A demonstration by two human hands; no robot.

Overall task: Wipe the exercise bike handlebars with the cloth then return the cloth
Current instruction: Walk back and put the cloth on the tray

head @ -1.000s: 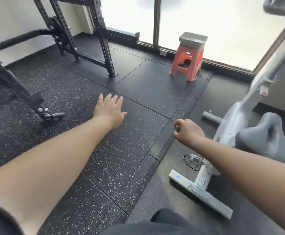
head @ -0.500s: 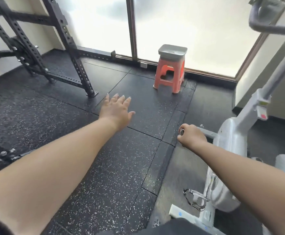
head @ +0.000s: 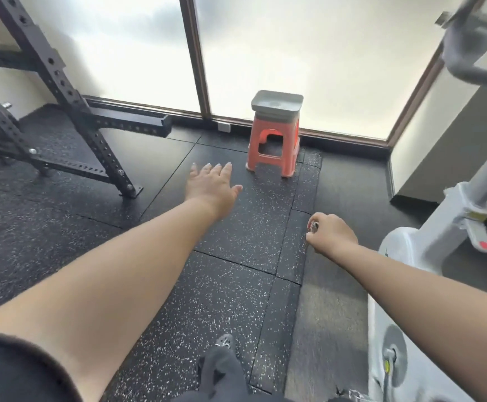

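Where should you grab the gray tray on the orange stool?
Probably by its raised rim. The gray tray sits flat on the orange stool and overhangs it, so come from the near side, fingers under the overhanging edge, thumb on top. The left hand is open; the right hand curls round a small shiny thing.

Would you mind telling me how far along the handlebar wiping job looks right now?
Nothing looks done yet. The left hand reaches open toward the orange stool with a grey tray; whether the cloth lies there is unclear. The right hand is curled round something small. The handlebars are untouched. Fetching the cloth, wiping and returning remain.
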